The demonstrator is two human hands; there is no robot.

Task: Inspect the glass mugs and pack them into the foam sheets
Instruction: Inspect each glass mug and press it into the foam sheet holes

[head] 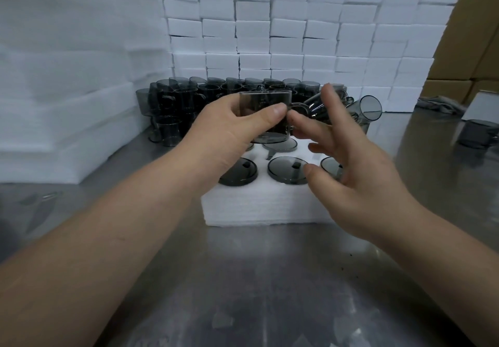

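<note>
One smoky-grey glass mug (266, 112) sits upright in L hand (232, 128), thumb across its front, fingers curled round the back, held just above the foam block (256, 209) on the steel table (270, 279). R hand (359, 179) is beside it w/ fingers spread, gripping nothing; index tip near the mug's handle, contact unclear. Foam block holds at least 4 base-up mugs (287, 170) in its holes. Behind: loose mugs (194, 95) in a cluster, tilted mug (370, 107) to their right, wall of stacked foam blocks (297, 36). Foam sheets (67, 76) piled at left; lone mug (478, 133) far right.
</note>
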